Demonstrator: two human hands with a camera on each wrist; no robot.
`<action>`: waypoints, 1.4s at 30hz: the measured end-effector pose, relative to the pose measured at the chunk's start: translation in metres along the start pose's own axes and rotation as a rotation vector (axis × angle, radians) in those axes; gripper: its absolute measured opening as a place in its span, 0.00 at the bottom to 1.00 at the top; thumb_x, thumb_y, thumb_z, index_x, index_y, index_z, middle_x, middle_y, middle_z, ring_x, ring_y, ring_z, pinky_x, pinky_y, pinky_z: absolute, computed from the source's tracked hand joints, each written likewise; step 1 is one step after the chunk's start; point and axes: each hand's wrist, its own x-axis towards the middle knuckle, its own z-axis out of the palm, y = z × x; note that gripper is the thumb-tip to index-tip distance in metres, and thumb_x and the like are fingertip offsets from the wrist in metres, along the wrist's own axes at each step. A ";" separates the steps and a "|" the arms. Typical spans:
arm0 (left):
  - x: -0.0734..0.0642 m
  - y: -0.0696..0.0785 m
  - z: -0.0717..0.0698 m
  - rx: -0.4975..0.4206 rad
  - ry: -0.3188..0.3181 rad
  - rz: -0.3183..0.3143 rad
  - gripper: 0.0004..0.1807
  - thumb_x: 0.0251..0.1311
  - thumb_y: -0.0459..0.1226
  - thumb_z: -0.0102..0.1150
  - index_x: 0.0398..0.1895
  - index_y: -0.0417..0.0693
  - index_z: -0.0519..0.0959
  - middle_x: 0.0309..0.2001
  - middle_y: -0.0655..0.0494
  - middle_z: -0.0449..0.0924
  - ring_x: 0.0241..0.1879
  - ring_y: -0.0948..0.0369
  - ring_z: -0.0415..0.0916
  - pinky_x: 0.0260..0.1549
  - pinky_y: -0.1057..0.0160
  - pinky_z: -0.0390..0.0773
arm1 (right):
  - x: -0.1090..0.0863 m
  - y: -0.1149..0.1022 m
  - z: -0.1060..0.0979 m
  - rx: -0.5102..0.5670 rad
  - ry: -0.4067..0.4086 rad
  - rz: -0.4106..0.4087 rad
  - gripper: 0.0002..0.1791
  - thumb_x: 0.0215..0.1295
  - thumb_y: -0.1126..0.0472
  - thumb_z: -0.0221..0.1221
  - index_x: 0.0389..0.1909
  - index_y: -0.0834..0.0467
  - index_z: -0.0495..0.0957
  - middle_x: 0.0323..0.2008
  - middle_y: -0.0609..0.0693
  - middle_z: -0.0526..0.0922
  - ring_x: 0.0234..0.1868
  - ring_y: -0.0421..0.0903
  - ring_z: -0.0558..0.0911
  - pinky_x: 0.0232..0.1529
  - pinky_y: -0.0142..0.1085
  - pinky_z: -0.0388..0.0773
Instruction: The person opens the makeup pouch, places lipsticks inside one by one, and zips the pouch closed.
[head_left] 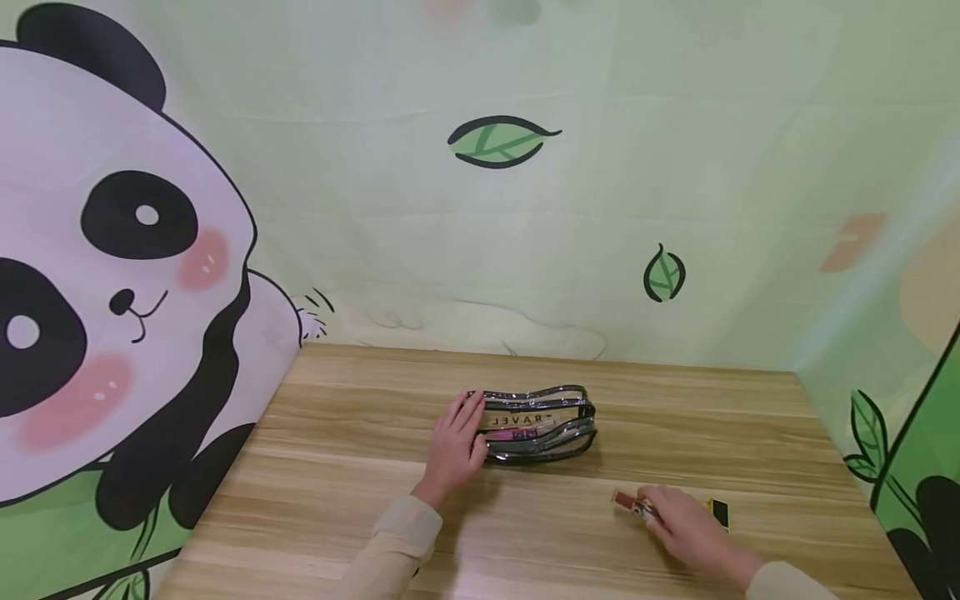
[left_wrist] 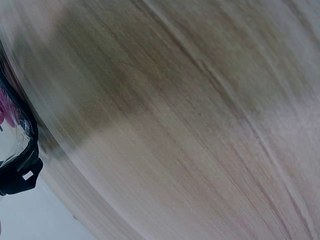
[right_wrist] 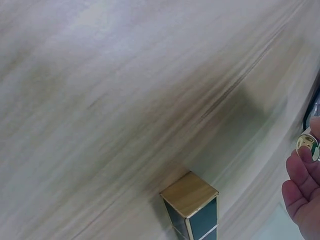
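- Left hand [head_left: 452, 442]: fingers lay extended, touching the clear pouch's [head_left: 536, 425] left end on the table [head_left: 360, 400].
- Right hand [head_left: 690, 525]: fingers were curled round a small tube [head_left: 633, 505], apart from the pouch.
- Risks: a loose pinch could drop the tube; a careless swing could knock the nearby box [head_left: 720, 512].

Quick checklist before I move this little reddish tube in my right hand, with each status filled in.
1. Right hand gripping the reddish tube: ok.
2. Left hand on the clear pouch's end: ok.
3. Tube apart from the pouch: ok.
4. Table around the right hand free of loose things: not ok, a black-and-gold case is close by.
5. Pouch unzipped: cannot tell.
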 end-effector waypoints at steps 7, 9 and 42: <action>0.000 0.000 0.000 -0.003 0.000 -0.002 0.29 0.47 0.36 0.47 0.57 0.41 0.68 0.61 0.53 0.66 0.64 0.54 0.57 0.54 0.52 0.65 | 0.005 -0.001 -0.002 -0.005 0.029 0.017 0.18 0.46 0.63 0.63 0.41 0.58 0.72 0.32 0.46 0.78 0.32 0.39 0.77 0.31 0.35 0.75; 0.000 0.000 0.000 -0.001 -0.002 -0.004 0.29 0.46 0.36 0.47 0.58 0.41 0.68 0.61 0.54 0.66 0.64 0.54 0.56 0.54 0.53 0.65 | 0.007 -0.001 -0.003 -0.022 0.038 0.025 0.18 0.46 0.63 0.63 0.41 0.59 0.73 0.33 0.47 0.79 0.33 0.42 0.78 0.32 0.36 0.76; -0.001 -0.003 0.003 0.013 0.028 0.025 0.29 0.46 0.37 0.46 0.56 0.40 0.70 0.60 0.53 0.67 0.61 0.50 0.61 0.54 0.52 0.65 | 0.069 -0.008 -0.032 -0.063 0.167 0.008 0.17 0.50 0.62 0.60 0.42 0.60 0.74 0.32 0.49 0.79 0.33 0.44 0.77 0.35 0.40 0.75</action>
